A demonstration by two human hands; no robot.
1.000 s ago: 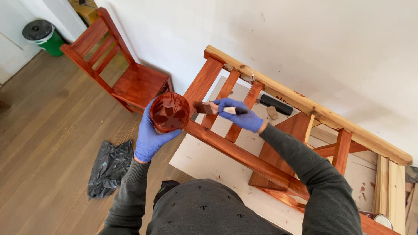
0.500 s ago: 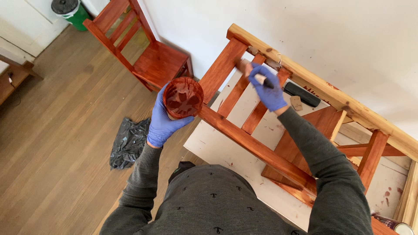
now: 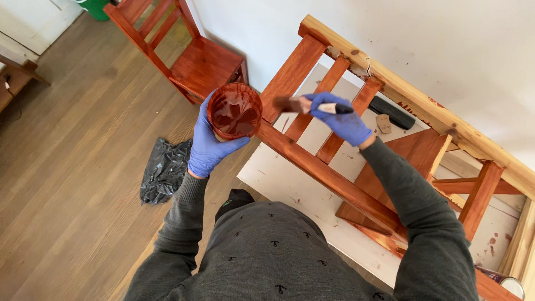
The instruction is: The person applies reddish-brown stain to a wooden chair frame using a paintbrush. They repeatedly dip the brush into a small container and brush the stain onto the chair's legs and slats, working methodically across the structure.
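Observation:
My left hand (image 3: 207,146), in a blue glove, grips a round cup of red-brown stain (image 3: 234,111) from below and holds it level. My right hand (image 3: 339,118), also gloved in blue, is closed around the handle of a paintbrush (image 3: 301,104). The bristles point left and hover just right of the cup, over a stained upright of the wooden chair frame (image 3: 329,175). That frame lies tilted in front of me, its lower rails red-brown and its top rail (image 3: 446,120) still pale bare wood.
A second red-stained wooden chair (image 3: 195,61) stands at the upper left by the white wall. A crumpled black plastic bag (image 3: 163,170) lies on the wood floor. A white sheet (image 3: 290,178) lies under the frame. A black object (image 3: 393,111) rests near the wall.
The brush hand has drawn back from the upper slat toward the cup. The cup hand has held steady while the view shifted slightly.

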